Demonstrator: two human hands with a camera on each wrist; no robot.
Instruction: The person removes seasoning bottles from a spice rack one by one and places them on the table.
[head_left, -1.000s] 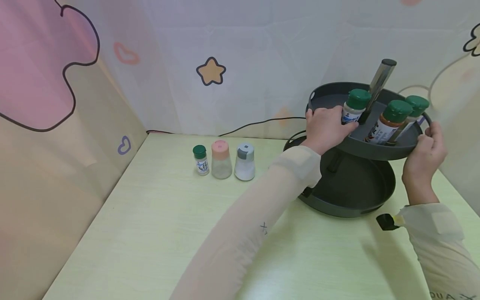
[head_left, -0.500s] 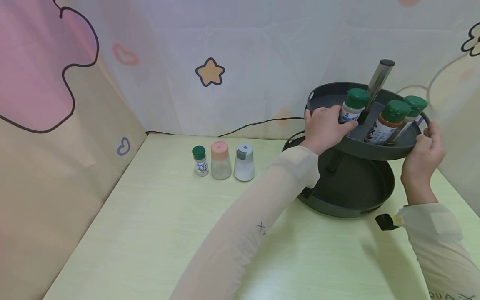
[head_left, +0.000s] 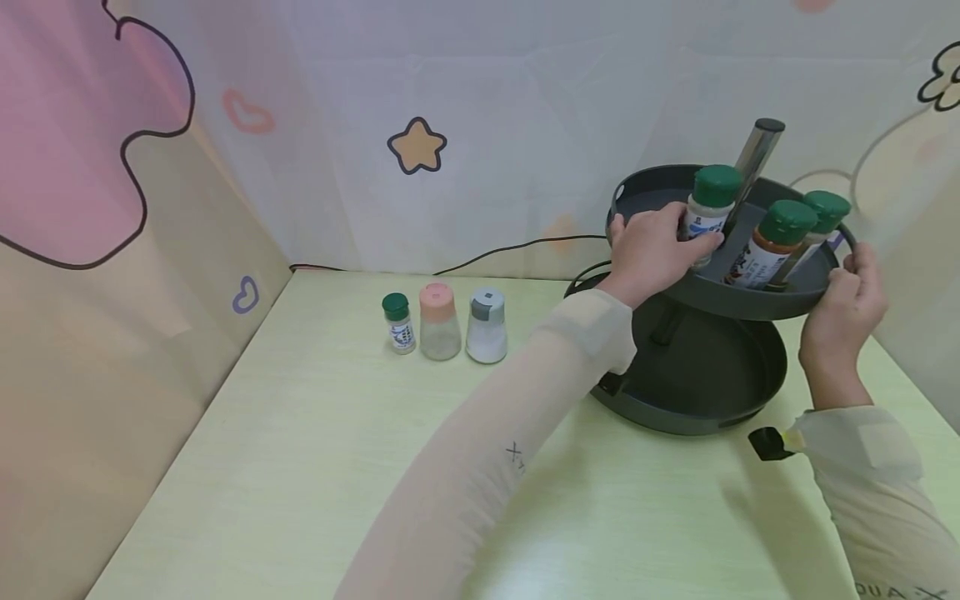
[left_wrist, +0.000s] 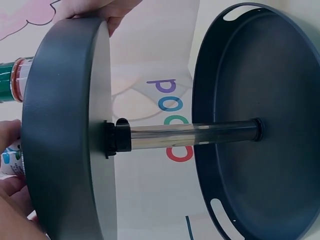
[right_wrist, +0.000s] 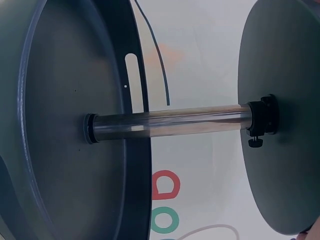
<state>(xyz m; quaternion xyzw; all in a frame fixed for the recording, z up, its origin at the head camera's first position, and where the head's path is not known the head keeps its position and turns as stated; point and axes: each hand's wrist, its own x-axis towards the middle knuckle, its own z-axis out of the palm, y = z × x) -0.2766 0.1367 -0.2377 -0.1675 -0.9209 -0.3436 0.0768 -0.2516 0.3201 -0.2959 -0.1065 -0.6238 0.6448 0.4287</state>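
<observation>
Plainly, in the head view the left hand [head_left: 654, 254] pinches a green-capped bottle [head_left: 708, 215] between thumb and fingers, the gap no wider than the bottle itself. The bottle sits at the right of this grip, over the upper tray [head_left: 750, 306]; its long axis runs upward, cap on top, the pole [head_left: 756, 157] just beyond. Whether its base touches the tray floor I cannot tell. The right hand [head_left: 846, 312], farther from it, grips the rim on the opposite side, with a reddish-brown bottle [head_left: 770, 246] between the two hands. The pinched one is small, cylindrical and pale-bodied, its label white and blue.

From the left wrist, everything lies sideways: the bottle shows only in part between the left fingers, beyond the tray wall, with blue and green print.

From the right wrist, no bottle appears, only the lower tray [right_wrist: 60, 150], the pole and the upper tray's underside.
</observation>
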